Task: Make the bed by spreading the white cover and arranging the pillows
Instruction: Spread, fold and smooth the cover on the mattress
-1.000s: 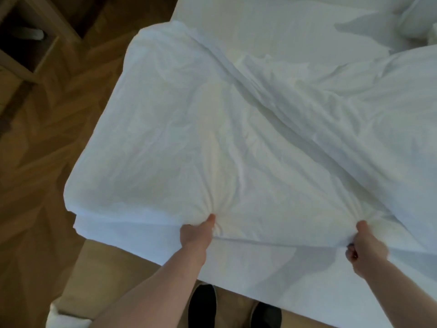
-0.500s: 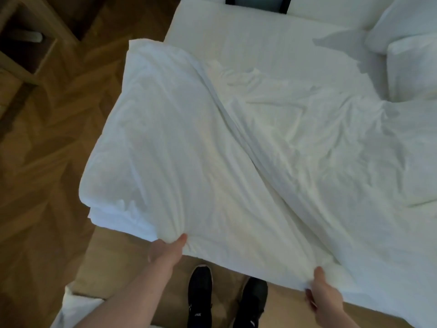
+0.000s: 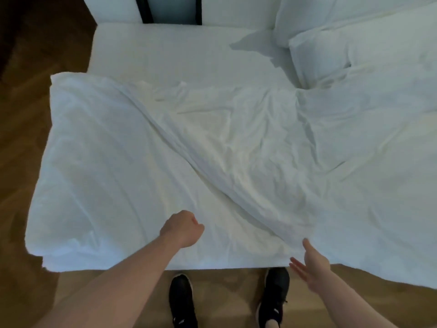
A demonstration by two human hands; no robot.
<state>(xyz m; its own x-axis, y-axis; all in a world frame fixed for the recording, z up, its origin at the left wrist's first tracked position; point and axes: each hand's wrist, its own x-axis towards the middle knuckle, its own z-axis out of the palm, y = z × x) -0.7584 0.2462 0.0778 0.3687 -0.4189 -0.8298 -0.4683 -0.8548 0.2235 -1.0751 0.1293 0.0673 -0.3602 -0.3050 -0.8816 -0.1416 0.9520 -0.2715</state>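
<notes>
The white cover (image 3: pixel 132 166) lies rumpled across the near half of the bed, with a long diagonal fold running from upper left to lower right. Its left side hangs past the mattress (image 3: pixel 165 53) edge. My left hand (image 3: pixel 182 229) hovers over the cover's near part as a curled fist with no fabric visibly in it. At the cover's near edge, my right hand (image 3: pixel 311 265) has straight, spread fingers and holds nothing. Two white pillows (image 3: pixel 359 50) lie at the far right, one behind the other, the cover's right side reaching the nearer one.
Bare white sheet shows on the far left part of the mattress. A white headboard (image 3: pixel 111 8) with a dark gap stands behind it. Wooden floor (image 3: pixel 21 143) runs along the left and under my black shoes (image 3: pixel 182 301) at the bed's foot.
Both hands have let go of the cover's near edge, which they were gripping. The cover has settled flatter on the bed, and more of the pillows and headboard shows.
</notes>
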